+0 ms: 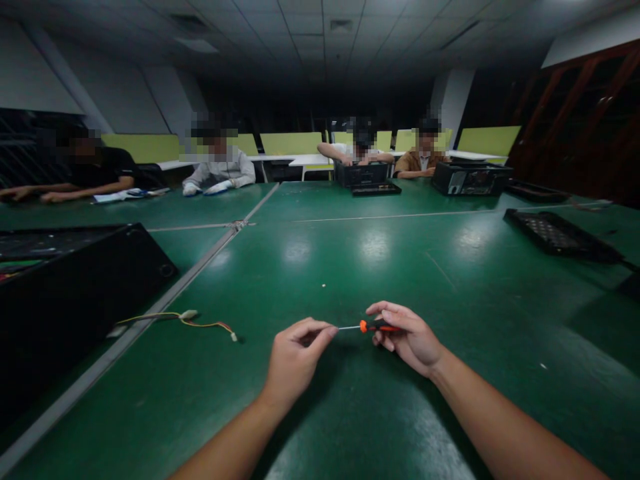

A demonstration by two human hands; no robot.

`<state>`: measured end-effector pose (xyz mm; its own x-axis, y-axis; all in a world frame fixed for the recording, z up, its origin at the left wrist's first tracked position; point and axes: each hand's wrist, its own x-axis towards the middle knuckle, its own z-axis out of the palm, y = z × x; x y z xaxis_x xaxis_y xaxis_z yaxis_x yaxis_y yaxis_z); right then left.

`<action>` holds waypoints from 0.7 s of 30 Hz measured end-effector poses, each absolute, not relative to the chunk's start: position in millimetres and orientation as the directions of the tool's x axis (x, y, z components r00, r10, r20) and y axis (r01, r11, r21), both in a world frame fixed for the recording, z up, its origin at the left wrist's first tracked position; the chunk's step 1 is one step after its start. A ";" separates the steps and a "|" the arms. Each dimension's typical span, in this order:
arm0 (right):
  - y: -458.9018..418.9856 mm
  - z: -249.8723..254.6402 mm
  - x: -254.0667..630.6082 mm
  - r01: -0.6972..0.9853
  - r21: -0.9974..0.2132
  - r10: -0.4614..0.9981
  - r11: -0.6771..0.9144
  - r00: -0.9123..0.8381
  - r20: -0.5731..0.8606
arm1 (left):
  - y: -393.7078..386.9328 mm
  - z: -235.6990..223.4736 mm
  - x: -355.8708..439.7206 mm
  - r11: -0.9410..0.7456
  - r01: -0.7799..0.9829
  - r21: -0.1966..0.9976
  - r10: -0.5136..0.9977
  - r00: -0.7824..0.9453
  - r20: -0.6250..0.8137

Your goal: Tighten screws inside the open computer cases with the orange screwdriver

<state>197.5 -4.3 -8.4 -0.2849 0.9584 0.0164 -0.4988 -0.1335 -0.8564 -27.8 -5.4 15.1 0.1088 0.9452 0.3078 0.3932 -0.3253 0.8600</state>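
Screwdriver (370,326) sits level over the table (345,267). Our left hand (294,357) pinches its rod (349,327) and our right hand (407,335) curls loosely round the handle (384,326); we likely hold both ends to keep it steady.

Dim light, pale glare on the green tabletop (330,257), murky, perhaps blurry background.

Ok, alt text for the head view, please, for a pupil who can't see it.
A left hand pinches the shaft of a screwdriver, and the right hand loosely holds its orange-and-black handle over a green table. A thin cable and black case lie left; four people are beyond.
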 end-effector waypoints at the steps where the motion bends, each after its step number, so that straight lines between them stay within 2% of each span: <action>1: -4.4 -7.9 197.6 -0.499 -0.856 0.959 -0.137 -0.285 0.013 | -5.2 14.6 -27.9 -0.331 0.387 0.860 0.943 0.115 0.311; 9: -5.5 -7.4 197.1 -0.485 -0.865 0.949 -0.132 -0.314 0.032 | -7.3 17.7 -25.8 -0.215 0.371 0.903 0.976 0.041 0.215; 16: -4.0 -7.6 197.7 -0.487 -0.863 0.954 -0.133 -0.300 0.022 | -7.1 17.1 -26.0 -0.305 0.414 0.858 0.951 0.084 0.297; 21: -3.9 -7.5 197.3 -0.490 -0.861 0.951 -0.137 -0.309 0.025 | -5.5 13.8 -26.3 -0.275 0.394 0.877 0.961 0.083 0.264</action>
